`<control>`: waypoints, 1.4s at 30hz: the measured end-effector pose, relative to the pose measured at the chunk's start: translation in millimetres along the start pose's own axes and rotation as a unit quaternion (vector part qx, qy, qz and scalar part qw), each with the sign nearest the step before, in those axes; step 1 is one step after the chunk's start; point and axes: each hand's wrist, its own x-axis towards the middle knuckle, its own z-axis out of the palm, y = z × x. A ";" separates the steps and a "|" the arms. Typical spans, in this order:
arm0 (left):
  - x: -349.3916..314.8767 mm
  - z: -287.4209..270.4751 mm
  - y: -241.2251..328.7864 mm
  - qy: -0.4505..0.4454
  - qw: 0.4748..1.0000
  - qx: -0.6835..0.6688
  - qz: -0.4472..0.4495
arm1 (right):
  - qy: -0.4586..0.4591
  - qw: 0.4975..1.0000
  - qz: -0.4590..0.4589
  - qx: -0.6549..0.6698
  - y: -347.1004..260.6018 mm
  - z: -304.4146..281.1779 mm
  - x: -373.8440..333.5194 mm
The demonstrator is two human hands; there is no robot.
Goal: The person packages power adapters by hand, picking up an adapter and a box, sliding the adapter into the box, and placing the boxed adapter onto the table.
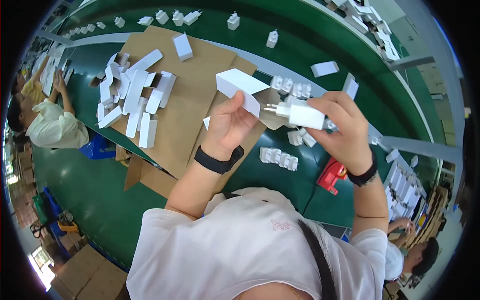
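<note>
A small white carton (235, 82) is gripped in my left hand (227, 122), its open end with raised flaps facing right. In my right hand (345, 127) is a white charger plug (306, 115), held by its body between thumb and fingers. Its two metal pins point left and lie at the carton's open end; whether they are inside the opening I cannot tell. Beneath and beyond the right hand, more white charger plugs stand in groups on the green table, among them a short row (278, 159) nearer me.
Several white cartons (135, 92) are heaped on a brown cardboard sheet (200, 55) at left. A red device (332, 175) sits right of the plugs. Across the far side runs a green belt (300, 30) carrying spaced plugs. Other people (55, 122) work at far left and lower right.
</note>
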 end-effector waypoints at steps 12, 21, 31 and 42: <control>-34.5 24.2 -51.9 -0.032 0.996 0.076 -0.014 | 0.057 0.998 0.028 -0.028 -32.9 9.9 -39.3; -17.0 16.4 -58.6 -0.061 0.997 -0.017 -0.045 | 0.017 0.999 0.002 0.038 -18.1 -7.4 -32.1; 45.5 5.7 -2.2 0.008 0.861 0.508 -0.017 | -0.081 0.949 0.242 0.185 100.4 22.3 24.3; 200.4 -78.1 204.4 0.368 0.183 0.884 0.221 | -0.171 0.943 0.173 -0.226 344.9 60.0 34.9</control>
